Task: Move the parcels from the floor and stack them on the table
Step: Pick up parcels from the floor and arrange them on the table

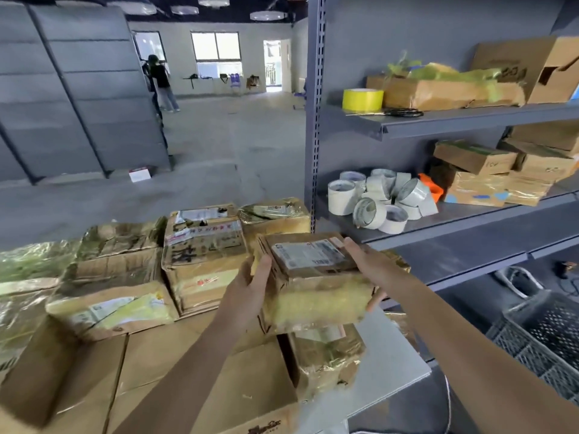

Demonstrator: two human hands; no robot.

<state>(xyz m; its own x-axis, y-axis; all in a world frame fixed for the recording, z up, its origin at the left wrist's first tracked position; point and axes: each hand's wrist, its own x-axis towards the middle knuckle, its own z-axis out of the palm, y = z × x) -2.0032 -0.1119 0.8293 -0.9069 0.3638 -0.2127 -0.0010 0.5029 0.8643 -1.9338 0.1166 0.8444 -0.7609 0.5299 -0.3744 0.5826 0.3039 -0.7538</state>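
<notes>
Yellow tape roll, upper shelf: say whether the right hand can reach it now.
Probably not yet: the right hand and left hand both grip the taped brown cardboard parcel. Nothing blocks the yellow tape roll itself.

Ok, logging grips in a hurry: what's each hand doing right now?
Left hand: holding the parcel by its left side.
Right hand: holding the same parcel by its right side, fingertips curled under.

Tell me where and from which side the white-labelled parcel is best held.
Hold the parcel by its two short ends, one hand from each side, as the left hand and right hand do now. It is too broad for one hand, and its glossy tape looks slippery, so fingers under the bottom edge probably help.
</notes>
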